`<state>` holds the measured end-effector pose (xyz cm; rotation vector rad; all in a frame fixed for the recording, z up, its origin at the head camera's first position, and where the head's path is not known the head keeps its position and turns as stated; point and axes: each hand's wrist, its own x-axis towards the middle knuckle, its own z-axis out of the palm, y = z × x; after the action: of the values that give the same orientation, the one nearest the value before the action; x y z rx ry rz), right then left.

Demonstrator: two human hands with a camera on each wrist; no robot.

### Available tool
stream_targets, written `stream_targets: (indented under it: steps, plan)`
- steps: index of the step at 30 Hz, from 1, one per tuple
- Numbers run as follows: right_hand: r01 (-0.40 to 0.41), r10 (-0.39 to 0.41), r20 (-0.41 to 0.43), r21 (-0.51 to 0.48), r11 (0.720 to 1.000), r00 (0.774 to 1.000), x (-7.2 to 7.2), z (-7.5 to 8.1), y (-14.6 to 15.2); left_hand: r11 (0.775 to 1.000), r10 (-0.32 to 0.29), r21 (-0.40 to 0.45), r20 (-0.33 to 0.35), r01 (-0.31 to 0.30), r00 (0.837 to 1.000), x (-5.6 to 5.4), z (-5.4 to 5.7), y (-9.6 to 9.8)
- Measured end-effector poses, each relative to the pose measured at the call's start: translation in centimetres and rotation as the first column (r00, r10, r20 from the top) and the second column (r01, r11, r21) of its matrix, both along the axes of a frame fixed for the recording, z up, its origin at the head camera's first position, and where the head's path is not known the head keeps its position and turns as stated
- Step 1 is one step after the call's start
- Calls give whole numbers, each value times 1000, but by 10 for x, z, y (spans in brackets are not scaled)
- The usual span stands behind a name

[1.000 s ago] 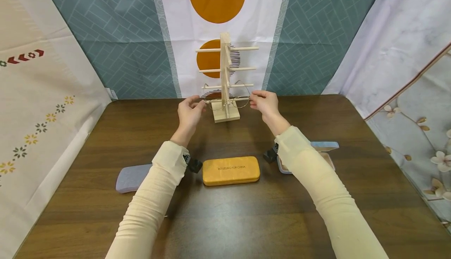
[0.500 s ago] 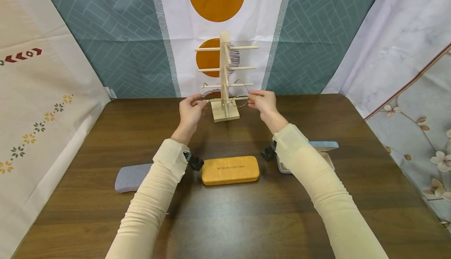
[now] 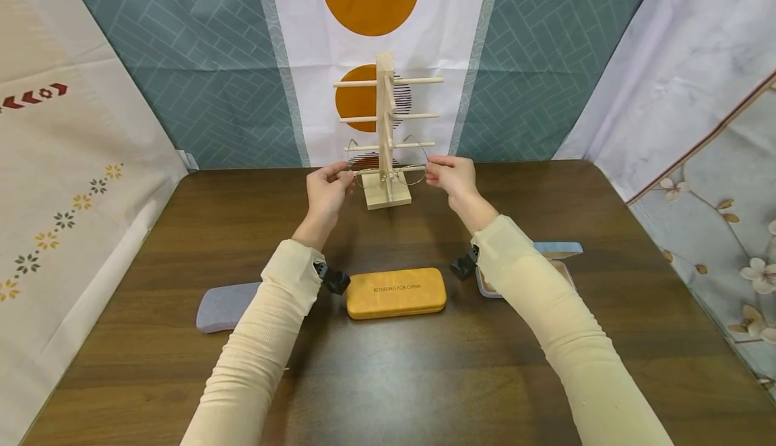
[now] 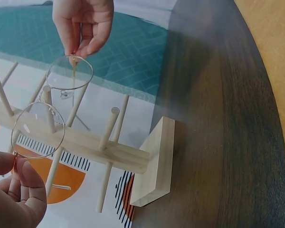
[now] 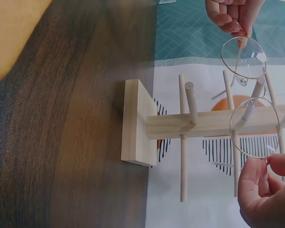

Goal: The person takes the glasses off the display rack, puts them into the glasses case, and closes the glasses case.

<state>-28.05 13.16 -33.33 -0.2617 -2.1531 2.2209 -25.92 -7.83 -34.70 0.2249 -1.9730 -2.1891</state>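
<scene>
A pair of thin gold wire-rimmed glasses (image 5: 231,129) with clear round lenses is held at the front of a pale wooden display stand (image 3: 384,116). My left hand (image 3: 326,198) pinches one end of the frame between thumb and fingers, near the hinge. At the opposite end, my right hand (image 3: 456,180) does the same. The temples are unfolded and point back toward the stand's rods. In the left wrist view, a peg (image 4: 48,109) stands near the bridge; whether they touch I cannot tell.
A yellow glasses case (image 3: 397,294) lies shut on the brown table (image 3: 400,372). Partly behind my left arm is a grey-blue case (image 3: 225,306). An open light-blue case (image 3: 559,250) sits behind my right forearm. Patterned cloths (image 3: 212,96) hang around the table.
Both hands keep their pinch on the glasses. The hands and glasses shift very slightly, with the right hand a little further left; the head view has also moved slightly.
</scene>
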Motion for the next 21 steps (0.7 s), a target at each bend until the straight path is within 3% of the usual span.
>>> stream_targets:
  steps: [21]
  plan:
    - [10,-12,-86,-26,1000,996,21,5,-2,999,1,36,-75,2,997,16,1,-4]
